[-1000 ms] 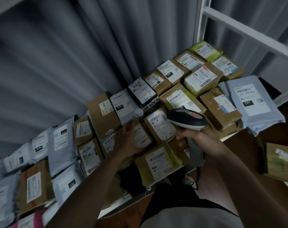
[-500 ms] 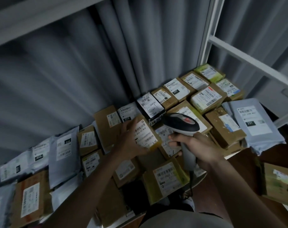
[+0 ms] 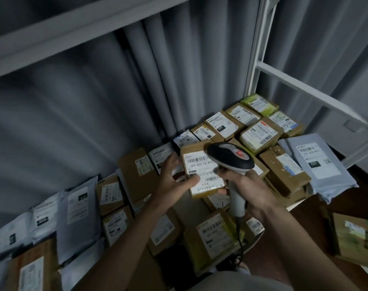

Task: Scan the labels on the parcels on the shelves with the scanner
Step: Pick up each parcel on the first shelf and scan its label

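Parcel point(image 3: 202, 173): your landmark, a brown box lifted above the shelf load, its white label tilted up toward you with barcodes and the digits 502 602 12 812 readable.
Left hand point(image 3: 174, 181): you grip that parcel by its left edge, thumb laid across the label's lower left, fingers curled behind the box.
Right hand point(image 3: 249, 191): your fingers are wrapped round the scanner's pale handle, just right of the parcel and touching its lower right corner.
Scanner point(image 3: 231, 159): its dark head with the red patch sits over the parcel's upper right corner; its cable point(image 3: 240, 240) hangs below the handle.
Shelf point(image 3: 294, 203): beneath the parcel, packed with other labelled boxes.
Grey mailer bag point(image 3: 317, 164): well to the right of the parcel, marked 231.
Curtain point(image 3: 94, 101): grey folds behind the parcel.
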